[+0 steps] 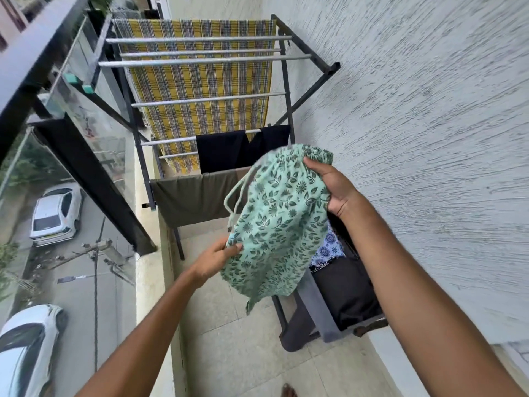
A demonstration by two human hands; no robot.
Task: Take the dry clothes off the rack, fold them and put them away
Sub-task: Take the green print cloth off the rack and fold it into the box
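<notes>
Balcony [229,339] with drying rack [200,61], arms outstretched, left hand [213,260] and right hand [332,184] gripping green floral garment [274,224]

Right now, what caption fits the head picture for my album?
Left hand and right hand hold green floral garment near the drying rack.

Found rack [200,61] standing on floor [229,325], between railing [94,181] at left and wall [429,110] at right. Noted large cloth [200,81] draped over far rails, behind upper garment [220,151] and lower garment [194,196] on near rails. Recorded held garment [274,224] before rack, left hand [213,260] pinching its lower edge, right hand [333,184] gripping its top. Logged clothes pile [346,290] below right hand, against wall. Saw cars [54,213] below, left of railing.
</notes>
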